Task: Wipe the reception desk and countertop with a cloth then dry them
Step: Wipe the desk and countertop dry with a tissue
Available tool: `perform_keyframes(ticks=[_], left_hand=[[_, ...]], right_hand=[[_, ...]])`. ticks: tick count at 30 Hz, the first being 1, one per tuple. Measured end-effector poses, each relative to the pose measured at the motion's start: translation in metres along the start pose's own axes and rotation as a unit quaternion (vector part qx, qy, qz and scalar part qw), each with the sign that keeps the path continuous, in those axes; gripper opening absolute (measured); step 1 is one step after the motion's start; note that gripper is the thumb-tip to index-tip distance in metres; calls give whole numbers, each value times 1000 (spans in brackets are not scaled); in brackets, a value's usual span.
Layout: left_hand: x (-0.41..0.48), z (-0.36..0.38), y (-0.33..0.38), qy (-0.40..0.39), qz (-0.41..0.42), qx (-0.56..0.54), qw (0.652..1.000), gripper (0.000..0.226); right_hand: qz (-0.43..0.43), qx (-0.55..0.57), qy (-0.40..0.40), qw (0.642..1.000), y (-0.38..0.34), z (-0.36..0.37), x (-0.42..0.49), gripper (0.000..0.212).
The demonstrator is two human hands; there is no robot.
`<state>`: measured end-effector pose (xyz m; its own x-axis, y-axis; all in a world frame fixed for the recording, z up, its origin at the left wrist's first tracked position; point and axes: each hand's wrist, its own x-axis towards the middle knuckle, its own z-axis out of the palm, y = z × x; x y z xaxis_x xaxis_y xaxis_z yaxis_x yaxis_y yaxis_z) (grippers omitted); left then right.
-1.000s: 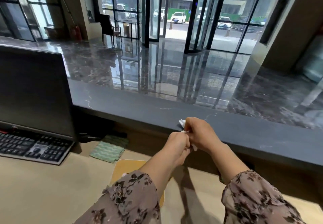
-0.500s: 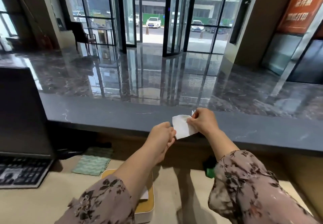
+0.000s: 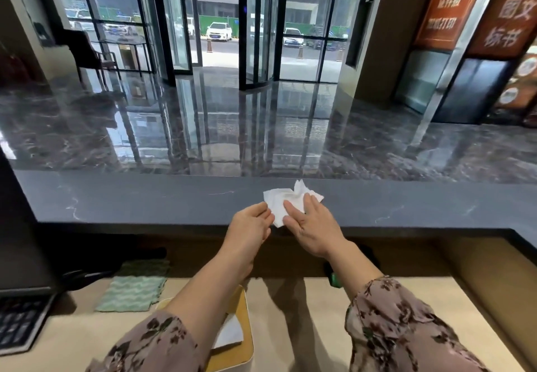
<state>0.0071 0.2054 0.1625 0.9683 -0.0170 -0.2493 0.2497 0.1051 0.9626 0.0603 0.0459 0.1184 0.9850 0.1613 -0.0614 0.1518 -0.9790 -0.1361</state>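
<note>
A white tissue [image 3: 283, 197] lies spread on the dark grey countertop [image 3: 145, 197] of the reception desk. My right hand [image 3: 313, 226] presses flat on the tissue's right half with straight fingers. My left hand [image 3: 250, 229] is at the tissue's left edge, its fingertips pinching that edge. A green wavy-patterned cloth [image 3: 135, 287] lies on the lower beige desk [image 3: 290, 313] to the left, untouched.
A tissue box [image 3: 238, 334] with a yellow top sits on the lower desk under my left forearm. A black keyboard [image 3: 17, 322] and a dark monitor [image 3: 14, 226] stand at the left. A small green object [image 3: 334, 278] sits under the counter ledge. Beyond the counter is a glossy marble lobby floor.
The tissue went from bunched between both hands to unfolded and laid on the countertop. My right hand opened flat onto it. The view shifted to the right.
</note>
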Motion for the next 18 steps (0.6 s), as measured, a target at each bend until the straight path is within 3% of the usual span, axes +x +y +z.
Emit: perform_keyframes(ticks=[4, 9, 13, 18], left_hand=[[5, 2, -4, 28, 20, -15, 999, 50], [2, 0, -8, 42, 31, -18, 998, 50], [8, 1, -6, 71, 45, -1, 996, 50], [18, 15, -2, 151, 60, 23, 986, 44]], right_hand=[[-3, -92, -18, 996, -11, -16, 5, 55], [31, -118, -26, 992, -34, -27, 16, 59], [88, -12, -23, 996, -53, -18, 27, 68], [37, -6, -15, 999, -41, -6, 25, 70]])
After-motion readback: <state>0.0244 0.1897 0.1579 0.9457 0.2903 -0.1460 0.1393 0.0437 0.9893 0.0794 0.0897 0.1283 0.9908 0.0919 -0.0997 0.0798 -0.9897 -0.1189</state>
